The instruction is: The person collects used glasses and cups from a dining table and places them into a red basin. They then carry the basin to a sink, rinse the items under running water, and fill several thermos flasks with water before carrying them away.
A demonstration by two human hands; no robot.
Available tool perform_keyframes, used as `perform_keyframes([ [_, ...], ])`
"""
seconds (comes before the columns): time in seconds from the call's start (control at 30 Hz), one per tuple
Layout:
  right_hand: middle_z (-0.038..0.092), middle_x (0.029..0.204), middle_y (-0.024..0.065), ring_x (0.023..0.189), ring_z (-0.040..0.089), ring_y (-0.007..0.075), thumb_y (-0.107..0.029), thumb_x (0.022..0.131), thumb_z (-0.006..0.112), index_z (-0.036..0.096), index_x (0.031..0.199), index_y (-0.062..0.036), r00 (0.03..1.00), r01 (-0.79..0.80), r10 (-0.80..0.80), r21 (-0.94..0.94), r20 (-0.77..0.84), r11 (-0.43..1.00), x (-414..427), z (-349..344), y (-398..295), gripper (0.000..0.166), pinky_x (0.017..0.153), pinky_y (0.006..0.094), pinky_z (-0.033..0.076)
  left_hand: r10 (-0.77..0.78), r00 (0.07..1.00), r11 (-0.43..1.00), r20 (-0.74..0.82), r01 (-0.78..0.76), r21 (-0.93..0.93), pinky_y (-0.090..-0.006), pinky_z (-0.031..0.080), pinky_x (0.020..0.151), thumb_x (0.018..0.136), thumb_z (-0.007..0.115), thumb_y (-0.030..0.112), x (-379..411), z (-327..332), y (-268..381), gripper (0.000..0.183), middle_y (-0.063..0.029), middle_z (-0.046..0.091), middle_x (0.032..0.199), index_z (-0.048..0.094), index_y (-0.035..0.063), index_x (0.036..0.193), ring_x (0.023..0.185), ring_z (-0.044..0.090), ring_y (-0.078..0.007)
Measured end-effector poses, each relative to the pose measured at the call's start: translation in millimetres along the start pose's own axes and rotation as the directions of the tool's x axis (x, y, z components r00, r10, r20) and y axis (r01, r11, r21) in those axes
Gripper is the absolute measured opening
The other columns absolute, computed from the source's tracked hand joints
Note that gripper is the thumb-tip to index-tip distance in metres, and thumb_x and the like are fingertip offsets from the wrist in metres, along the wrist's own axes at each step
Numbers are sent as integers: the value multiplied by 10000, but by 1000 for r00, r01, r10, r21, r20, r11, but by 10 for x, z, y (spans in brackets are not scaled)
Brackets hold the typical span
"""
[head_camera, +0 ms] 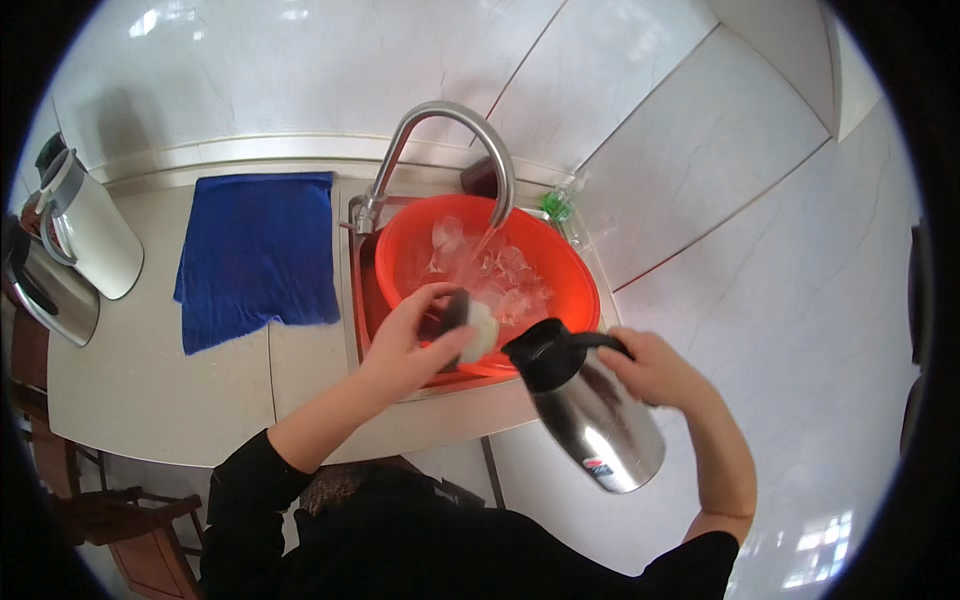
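Observation:
My left hand (409, 341) grips a black-and-white lid (480, 330), probably a jug stopper, above the near rim of a red plastic basin (577, 292); it is blurred. In my right hand (649, 364) is the black handle of a stainless steel vacuum jug (600, 427). The jug leans with its black spout toward the basin and its base toward me. Its mouth appears uncovered. Several clear glass pieces (510, 270), perhaps cups, lie inside the basin. A curved metal faucet (450, 109) arches over it, and water seems to run from the spout.
The basin sits in a sink (364, 300) set into a pale countertop (150, 390). A blue cloth (259, 255) lies left of it. At far left stand a white jug (105, 232) and another steel jug (64, 292). A green bottle (557, 204) is by the tiled wall (675, 172).

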State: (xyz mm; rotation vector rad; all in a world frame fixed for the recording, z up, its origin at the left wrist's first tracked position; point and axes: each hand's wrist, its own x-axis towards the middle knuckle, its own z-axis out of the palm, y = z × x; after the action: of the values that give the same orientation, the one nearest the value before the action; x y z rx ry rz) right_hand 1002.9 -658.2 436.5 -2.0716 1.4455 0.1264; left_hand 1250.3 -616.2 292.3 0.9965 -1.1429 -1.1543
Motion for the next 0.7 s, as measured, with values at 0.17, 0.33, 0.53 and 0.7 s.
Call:
perform_keyframes([
  [0.17,549,685,143,634,530,231,-244,822,515,523,873,-1,994,86,-99,218,46,972,-249,256,-2,248,615,314,420,325,942,871,87,-334,360,-302,447,768,632,722,197,47,254,288,546,-112,511,989,471,37,1089,912,531,-218],
  [0.33,503,600,33,528,464,84,-194,797,561,523,815,-5,977,-21,-115,621,179,784,-339,580,222,194,478,225,359,319,870,753,375,-473,458,-314,456,725,582,715,244,-167,175,396,597,-139,511,950,477,36,1089,861,540,-282],
  [0.53,420,489,20,388,364,80,-44,715,528,495,735,14,943,53,-299,821,147,569,-276,861,-22,70,386,218,295,156,801,758,578,-472,450,-321,439,763,524,713,166,-362,-193,696,662,-123,481,1041,481,61,1136,922,517,-270],
  [0.7,432,502,11,423,378,72,-100,676,571,509,707,12,918,134,-375,791,127,597,-68,898,-369,132,407,207,293,146,771,817,620,-448,364,-326,374,880,498,689,120,-619,-532,960,755,-140,423,1184,432,65,1206,1081,439,-292],
])
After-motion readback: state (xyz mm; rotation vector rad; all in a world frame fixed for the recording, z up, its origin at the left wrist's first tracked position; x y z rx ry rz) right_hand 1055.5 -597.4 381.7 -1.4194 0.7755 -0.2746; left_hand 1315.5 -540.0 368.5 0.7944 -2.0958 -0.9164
